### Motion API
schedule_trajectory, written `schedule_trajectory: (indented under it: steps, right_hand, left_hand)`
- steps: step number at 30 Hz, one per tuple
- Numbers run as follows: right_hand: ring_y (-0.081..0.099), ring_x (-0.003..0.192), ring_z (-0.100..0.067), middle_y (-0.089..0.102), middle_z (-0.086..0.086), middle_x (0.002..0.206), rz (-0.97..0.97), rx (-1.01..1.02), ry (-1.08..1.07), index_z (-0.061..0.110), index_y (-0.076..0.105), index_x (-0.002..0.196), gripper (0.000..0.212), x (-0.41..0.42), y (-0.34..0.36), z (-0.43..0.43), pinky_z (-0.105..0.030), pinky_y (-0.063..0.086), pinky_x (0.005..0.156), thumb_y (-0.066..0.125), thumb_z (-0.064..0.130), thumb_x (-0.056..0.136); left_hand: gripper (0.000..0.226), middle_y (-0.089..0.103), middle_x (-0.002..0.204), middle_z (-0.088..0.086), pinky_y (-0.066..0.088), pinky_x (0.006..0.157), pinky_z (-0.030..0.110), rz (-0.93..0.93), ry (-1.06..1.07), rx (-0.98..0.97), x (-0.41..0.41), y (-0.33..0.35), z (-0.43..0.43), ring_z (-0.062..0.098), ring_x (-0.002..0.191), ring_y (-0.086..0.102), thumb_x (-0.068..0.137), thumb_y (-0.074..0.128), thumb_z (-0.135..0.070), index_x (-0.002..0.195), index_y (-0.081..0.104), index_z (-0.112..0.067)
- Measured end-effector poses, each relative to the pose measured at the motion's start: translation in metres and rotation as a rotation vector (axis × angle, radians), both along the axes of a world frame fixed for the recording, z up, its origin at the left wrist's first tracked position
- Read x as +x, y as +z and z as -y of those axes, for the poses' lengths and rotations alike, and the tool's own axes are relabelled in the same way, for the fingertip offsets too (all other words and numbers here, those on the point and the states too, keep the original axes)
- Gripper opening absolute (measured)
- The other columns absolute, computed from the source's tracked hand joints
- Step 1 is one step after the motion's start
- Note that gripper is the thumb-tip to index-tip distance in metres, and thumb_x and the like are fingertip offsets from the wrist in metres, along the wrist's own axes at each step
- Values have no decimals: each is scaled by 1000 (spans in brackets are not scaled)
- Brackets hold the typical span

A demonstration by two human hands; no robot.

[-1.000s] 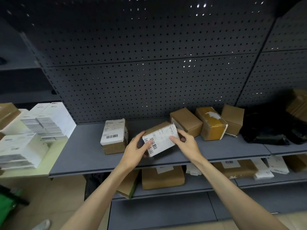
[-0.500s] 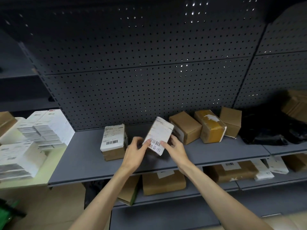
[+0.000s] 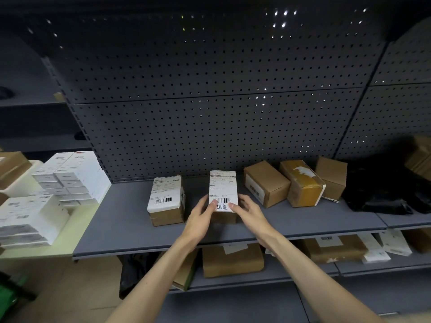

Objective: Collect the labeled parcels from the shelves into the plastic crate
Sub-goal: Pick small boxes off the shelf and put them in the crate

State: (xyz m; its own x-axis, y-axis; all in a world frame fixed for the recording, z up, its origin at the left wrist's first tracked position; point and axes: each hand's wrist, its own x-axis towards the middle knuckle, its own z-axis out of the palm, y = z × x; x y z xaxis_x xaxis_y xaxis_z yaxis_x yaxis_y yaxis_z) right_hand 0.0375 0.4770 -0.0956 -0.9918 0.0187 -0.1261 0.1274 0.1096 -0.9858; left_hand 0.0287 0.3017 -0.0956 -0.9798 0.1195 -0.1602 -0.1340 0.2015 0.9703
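A small cardboard parcel [image 3: 223, 187] with a white barcode label on top lies on the grey shelf [image 3: 121, 220], label up. My left hand [image 3: 200, 216] holds its near left corner, thumb on the label. My right hand [image 3: 250, 212] holds its near right corner. A second labeled parcel [image 3: 166, 199] sits just to the left on the same shelf. The plastic crate is not clearly in view.
Three brown boxes [image 3: 265, 183] [image 3: 302, 181] [image 3: 332, 177] stand to the right, then a black bag [image 3: 382, 194]. White boxes [image 3: 70, 176] are stacked on a table at left. More parcels [image 3: 232, 259] lie on the lower shelf. Something green [image 3: 9, 292] shows at the lower left edge.
The parcel was tilted up in both hands and turned; now it lies flat on the shelf, label upward, beside the other labeled parcel. Both hands still hold it.
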Motion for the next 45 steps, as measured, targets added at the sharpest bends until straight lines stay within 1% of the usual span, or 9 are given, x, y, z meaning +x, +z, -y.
schedule_trajectory:
  steps: [3,10,15,19,23,29,34,41,45]
  right_hand:
    - [49,121,0,54,-3,140,-34,-30,1,15,42,143,50,1,7,-1,-10,39,93,62,18,97]
    - [66,85,10,70,0,107,-152,-92,-56,18,47,130,35,-3,46,-2,-7,47,70,60,21,98]
    - [67,107,-13,68,-8,120,-238,-161,-94,13,52,121,29,-17,75,-5,-18,53,75,64,20,96]
    - [68,110,-21,70,-9,120,-288,-200,-53,22,48,139,52,-26,99,-4,-40,56,93,69,30,92]
    - [62,121,-19,66,1,131,-351,-221,-25,30,51,139,62,-24,116,1,-50,46,107,72,46,82]
    - [60,123,-12,64,5,132,-445,-195,-2,35,55,130,35,-18,132,8,-44,46,107,62,25,97]
    - [63,117,-8,68,10,125,-461,-173,9,40,56,124,31,-14,138,10,-33,51,101,59,22,98]
    - [66,108,-1,66,7,123,-422,-119,-36,26,51,132,34,-1,149,3,-16,52,85,55,16,100]
    - [62,108,7,67,10,120,-407,21,-164,22,59,126,25,17,159,-25,-11,46,90,50,21,103]
  left_hand:
    - [52,63,133,-11,49,104,38,-31,16,90,1,13,-4,8,122,59,99,59,-47,146,44,-31]
    - [30,71,115,9,58,75,24,-114,54,234,-12,46,-3,9,94,73,100,62,-21,127,50,-15]
    - [31,68,125,6,58,87,27,-215,57,277,-12,74,-4,10,107,69,100,62,-18,129,52,-15]
    - [52,63,136,-11,50,106,38,-285,52,284,-14,96,-5,10,126,60,99,63,-25,148,46,-25]
    - [46,63,134,-22,42,114,45,-353,27,283,-13,117,-4,7,129,57,100,61,-27,143,48,-37]
    - [51,61,139,-16,43,113,45,-410,3,300,-8,132,1,9,131,56,98,61,-31,145,45,-37]
    - [51,70,121,-24,55,94,25,-408,-25,331,-4,139,4,6,119,64,102,56,-16,148,41,-31]
    - [54,67,129,-20,57,93,30,-385,-115,334,-8,147,4,7,118,65,100,60,-17,148,42,-35]
    - [51,69,128,-14,58,91,31,-385,-229,342,-18,156,-20,9,116,66,99,61,-19,143,45,-40]
